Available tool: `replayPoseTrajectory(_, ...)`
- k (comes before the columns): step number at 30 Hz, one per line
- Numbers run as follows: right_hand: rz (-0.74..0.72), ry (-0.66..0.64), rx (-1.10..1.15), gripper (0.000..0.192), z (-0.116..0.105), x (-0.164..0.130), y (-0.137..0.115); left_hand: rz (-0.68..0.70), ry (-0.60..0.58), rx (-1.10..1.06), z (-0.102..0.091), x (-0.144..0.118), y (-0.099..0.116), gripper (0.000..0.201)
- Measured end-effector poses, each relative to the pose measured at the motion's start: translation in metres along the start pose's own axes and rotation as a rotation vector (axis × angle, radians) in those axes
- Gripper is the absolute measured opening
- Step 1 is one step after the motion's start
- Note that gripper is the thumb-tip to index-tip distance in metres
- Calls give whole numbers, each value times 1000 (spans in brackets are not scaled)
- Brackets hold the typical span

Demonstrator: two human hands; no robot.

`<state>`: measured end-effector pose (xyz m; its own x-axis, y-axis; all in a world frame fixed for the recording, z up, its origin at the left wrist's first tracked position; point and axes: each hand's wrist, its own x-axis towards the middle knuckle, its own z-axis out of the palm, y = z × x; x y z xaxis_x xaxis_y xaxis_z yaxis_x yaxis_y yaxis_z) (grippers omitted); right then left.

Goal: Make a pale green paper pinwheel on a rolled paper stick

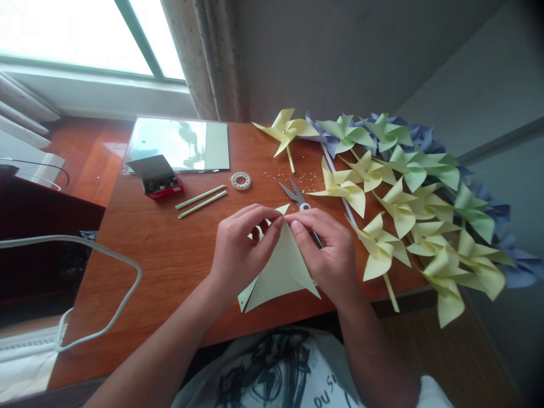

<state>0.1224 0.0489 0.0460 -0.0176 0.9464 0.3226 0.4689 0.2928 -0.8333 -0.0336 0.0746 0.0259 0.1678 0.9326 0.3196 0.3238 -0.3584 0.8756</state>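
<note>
A pale green sheet of cut paper lies near the table's front edge, its slit corners splayed. My left hand pinches the upper tip of the paper between thumb and fingers. My right hand meets it there, thumb and forefinger pressed at the same tip. Whatever small thing may sit between the fingertips is hidden. Just beyond my right hand lies a pair of scissors with its blades apart, the handles partly covered by the hand.
Several yellow, green and purple pinwheels crowd the right side. Left of centre are a tape roll, two pale green paper sticks and an open red box of small pieces. A glossy sheet pack lies behind; a white cable loops at left.
</note>
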Motion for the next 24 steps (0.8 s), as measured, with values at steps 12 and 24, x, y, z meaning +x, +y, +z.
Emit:
replayPoseTrajectory(12,43,-71,118,26,-5,-1,4,-31,11,-66,4,0,-3,8)
replayPoseTrajectory(24,66,-46,124,26,-3,-2,4,-70,-19,-68,1,1,-2,7)
